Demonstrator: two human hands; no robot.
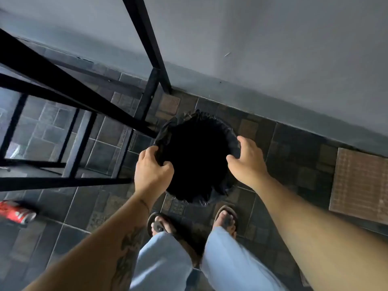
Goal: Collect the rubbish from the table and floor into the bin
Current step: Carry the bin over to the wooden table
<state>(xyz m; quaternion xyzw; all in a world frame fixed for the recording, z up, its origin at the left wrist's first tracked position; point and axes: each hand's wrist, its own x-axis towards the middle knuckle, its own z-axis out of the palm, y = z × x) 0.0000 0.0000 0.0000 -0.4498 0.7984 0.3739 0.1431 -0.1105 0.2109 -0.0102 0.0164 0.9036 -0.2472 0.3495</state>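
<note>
A round bin (210,120) lined with a black plastic bag stands on the tiled floor in front of my feet. Its inside is dark and nothing shows in it. My left hand (152,170) grips the bag's folded edge at the bin's left rim, fingers curled over it. My right hand (245,160) is at the right rim with fingers spread, touching or just above the bag's edge. A red drink can (17,212) lies on its side on the floor at the far left, blurred.
A black metal table frame (84,97) with a glass top stands to the left of the bin, one leg close to the rim. A grey wall (273,59) runs behind. A brown mat (361,183) lies on the floor at the right.
</note>
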